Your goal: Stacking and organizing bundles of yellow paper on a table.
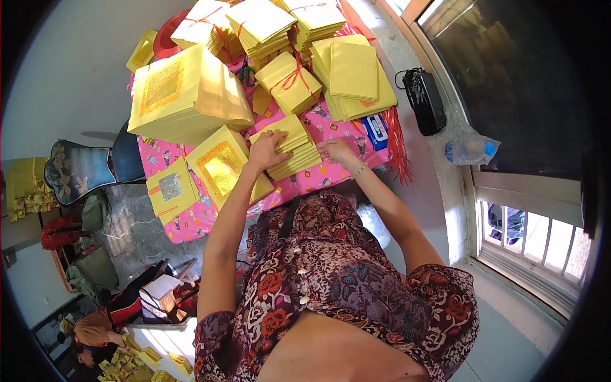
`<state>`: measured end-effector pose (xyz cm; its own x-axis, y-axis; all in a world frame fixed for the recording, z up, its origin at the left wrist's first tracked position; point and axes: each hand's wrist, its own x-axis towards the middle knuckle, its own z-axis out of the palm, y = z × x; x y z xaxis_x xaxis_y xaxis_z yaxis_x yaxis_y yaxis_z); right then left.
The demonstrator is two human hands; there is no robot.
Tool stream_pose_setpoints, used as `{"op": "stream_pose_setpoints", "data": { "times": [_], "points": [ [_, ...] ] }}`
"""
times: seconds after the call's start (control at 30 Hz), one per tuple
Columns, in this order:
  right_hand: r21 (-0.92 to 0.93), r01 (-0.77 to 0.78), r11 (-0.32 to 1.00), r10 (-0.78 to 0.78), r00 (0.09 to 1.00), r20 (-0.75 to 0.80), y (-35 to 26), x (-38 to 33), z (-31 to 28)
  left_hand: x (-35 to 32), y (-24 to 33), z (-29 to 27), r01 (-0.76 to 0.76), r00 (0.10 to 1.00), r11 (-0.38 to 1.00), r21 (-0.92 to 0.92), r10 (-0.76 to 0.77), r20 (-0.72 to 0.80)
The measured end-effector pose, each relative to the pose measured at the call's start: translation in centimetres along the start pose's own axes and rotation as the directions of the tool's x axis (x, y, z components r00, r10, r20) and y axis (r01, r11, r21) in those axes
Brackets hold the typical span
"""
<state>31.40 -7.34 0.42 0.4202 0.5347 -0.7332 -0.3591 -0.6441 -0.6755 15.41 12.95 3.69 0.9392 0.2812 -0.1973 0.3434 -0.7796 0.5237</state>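
Near the front edge of the pink-clothed table (191,226), the left hand (266,149) lies spread flat on the small stack of yellow paper sheets (289,153); the right hand (335,150) pinches its right side, fingers curled; squaring the edges evenly before lifting looks wise.

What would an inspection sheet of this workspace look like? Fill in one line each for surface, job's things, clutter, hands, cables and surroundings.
Surface: pink patterned tablecloth, mostly covered.
Job's things: small stack of yellow paper sheets near the table's front edge.
Clutter: large yellow stack; gold-foil sheets; bundles tied with red string; blue packet.
Hands: left hand flat on the small stack; right hand at its right edge, bracelet on the wrist.
Cables: nothing seen for certain.
Surroundings: black pouch and plastic bottle on the window ledge; barred window at right; another person at lower left.
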Motion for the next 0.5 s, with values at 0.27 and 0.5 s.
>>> {"op": "stream_pose_setpoints", "data": {
  "times": [0.27, 0.5],
  "points": [
    [-0.190, 0.175, 0.966, -0.166, 0.984, 0.065, -0.66, -0.13, -0.52, -0.19, 0.40, 0.18, 0.007, 1.000, 1.000, 0.025, -0.007, -0.003],
    [-0.034, 0.081, 0.996, -0.078, 0.995, 0.065, -0.12, -0.17, -0.48, -0.32, 0.51, 0.63, 0.044, 0.999, 0.998, 0.047, -0.045, 0.006]
  ]
}}
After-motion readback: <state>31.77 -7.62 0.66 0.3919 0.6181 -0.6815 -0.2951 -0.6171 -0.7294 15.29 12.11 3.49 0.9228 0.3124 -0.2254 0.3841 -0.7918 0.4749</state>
